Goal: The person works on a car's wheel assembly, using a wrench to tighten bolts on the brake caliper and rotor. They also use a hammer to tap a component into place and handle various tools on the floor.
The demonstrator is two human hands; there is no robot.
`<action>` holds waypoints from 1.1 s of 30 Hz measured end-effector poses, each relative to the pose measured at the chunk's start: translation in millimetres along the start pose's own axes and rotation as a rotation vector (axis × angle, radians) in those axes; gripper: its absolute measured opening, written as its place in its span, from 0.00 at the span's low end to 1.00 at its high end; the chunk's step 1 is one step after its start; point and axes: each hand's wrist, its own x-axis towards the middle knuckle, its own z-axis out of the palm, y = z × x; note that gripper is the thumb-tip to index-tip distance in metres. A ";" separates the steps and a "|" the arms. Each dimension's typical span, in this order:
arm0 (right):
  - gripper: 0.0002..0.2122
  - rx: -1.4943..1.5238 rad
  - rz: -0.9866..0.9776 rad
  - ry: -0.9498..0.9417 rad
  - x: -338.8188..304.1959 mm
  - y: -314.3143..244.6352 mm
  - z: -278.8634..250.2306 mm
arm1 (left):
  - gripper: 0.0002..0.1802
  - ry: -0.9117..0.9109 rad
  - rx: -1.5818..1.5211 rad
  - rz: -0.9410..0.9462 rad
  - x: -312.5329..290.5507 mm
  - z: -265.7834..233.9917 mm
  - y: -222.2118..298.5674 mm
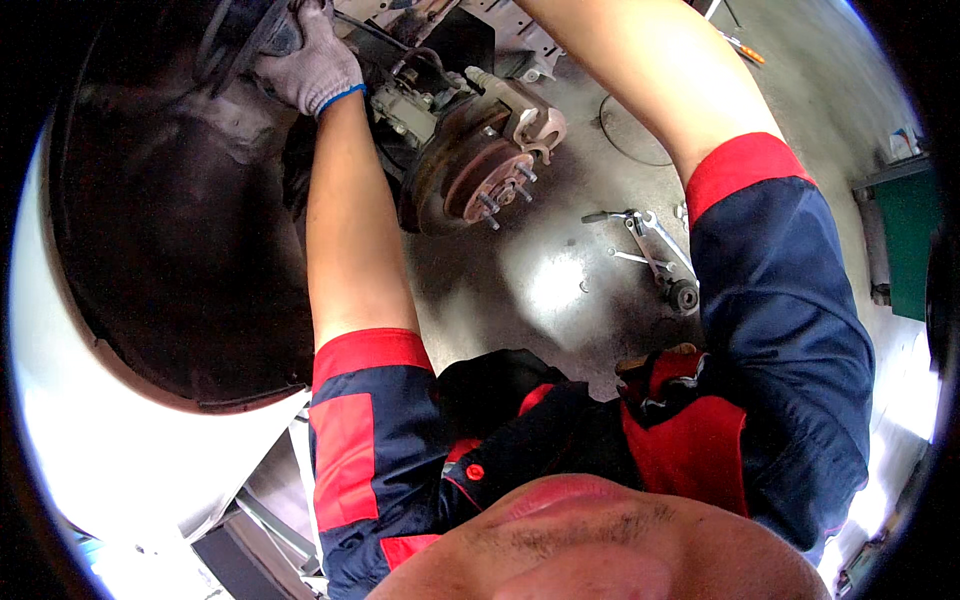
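Observation:
My left hand (318,62), in a light knit glove with a blue cuff edge, reaches up into the wheel well (190,260) at the upper left. Its fingers close round a dark part there, partly hidden in shadow and cut by the upper edge of the picture. Just right of that hand are a brake disc with a rusty hub (488,185) and bare wheel studs, and a brake caliper (530,118) by the disc's rim. My right arm stretches across the top right and leaves the picture at the top, so my right hand is out of sight.
On the floor lie several wrenches (648,248), a ratchet (612,215) and a round black part (683,296). A tool with an orange handle (746,50) lies farther off. A green cabinet (905,240) stands at the right. The white car body (110,420) curves along the left.

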 end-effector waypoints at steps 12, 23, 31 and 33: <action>0.13 -1.629 -0.741 0.047 57.3 13.0 -5.0 | 0.57 0.025 -0.258 0.214 11.3 3.4 -4.1; 0.23 -1.475 -0.530 0.575 -51.4 2.7 2.8 | 0.63 0.031 -0.111 0.130 11.0 -8.9 -5.3; 0.21 -1.400 -0.025 -0.213 -47.4 58.0 -19.3 | 0.48 0.075 -0.150 0.156 21.3 -11.8 -15.2; 0.22 -1.013 -0.077 -0.244 -56.7 125.5 -23.7 | 0.55 0.030 -0.097 0.101 4.0 -1.4 0.6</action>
